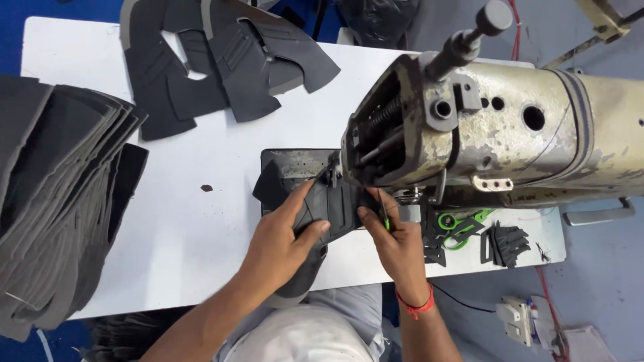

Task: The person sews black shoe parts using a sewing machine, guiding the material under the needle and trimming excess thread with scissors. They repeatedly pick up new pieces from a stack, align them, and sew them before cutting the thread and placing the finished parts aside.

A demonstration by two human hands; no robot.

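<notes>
View from above, at the near edge of my white table (201, 221). My left hand (282, 238) lies on a dark grey cut piece (329, 201), fingers spread, thumb and forefinger pressing it flat on the machine bed. My right hand (396, 245) rests at the piece's right edge, fingertips drawn together on it; whether they pinch anything I cannot tell. The piece sits under the head of the worn sewing machine (496, 127) (its paint flaked), just beside the needle area. Green-handled scissors (459, 224) lie right of my right hand, near a small heap of dark parts (506, 243). 1 tall stack of grey pieces (60, 194) stands far left; more cut shapes (221, 60) lie at the far edge.
</notes>
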